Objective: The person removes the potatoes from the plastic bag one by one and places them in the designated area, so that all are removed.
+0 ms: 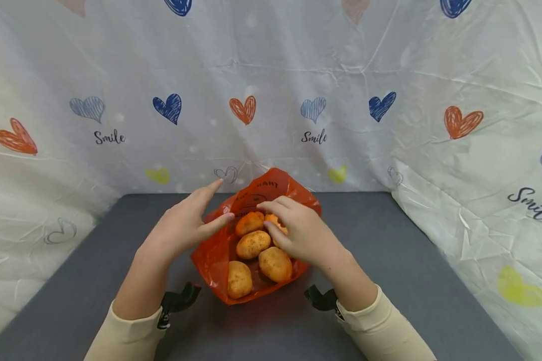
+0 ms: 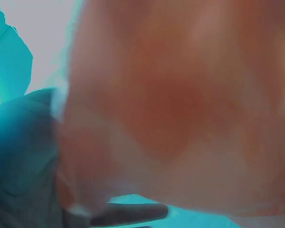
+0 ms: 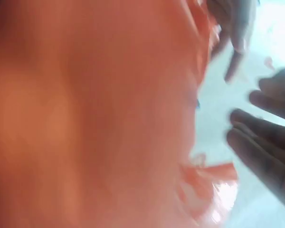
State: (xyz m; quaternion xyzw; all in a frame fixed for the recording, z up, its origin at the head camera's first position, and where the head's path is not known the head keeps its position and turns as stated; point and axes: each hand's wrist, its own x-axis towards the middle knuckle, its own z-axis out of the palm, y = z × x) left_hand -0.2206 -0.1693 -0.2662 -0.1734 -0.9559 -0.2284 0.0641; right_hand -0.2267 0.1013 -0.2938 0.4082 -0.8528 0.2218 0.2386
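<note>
A red plastic bag (image 1: 214,260) lies with its mouth spread wide, showing several potatoes (image 1: 253,244) inside. Dark printing marks its raised far side. My left hand (image 1: 180,223) is over the bag's left edge with fingers extended and thumb apart, holding nothing. Above the bag's right side, my right hand (image 1: 304,233) has slightly bent fingers and covers part of a potato; no object shows in its grasp. Blurred bag plastic (image 2: 180,109) fills most of the left wrist view. In the right wrist view, the bag (image 3: 109,118) takes up the left, with spread fingers (image 3: 263,142) apart from it.
The bag rests on a dark grey table (image 1: 366,240). Behind and at both sides hangs a pale sheet (image 1: 280,50) printed with hearts and "Smile". Black straps with small devices (image 1: 180,300) sit at both wrists by the cream sleeves (image 1: 126,333).
</note>
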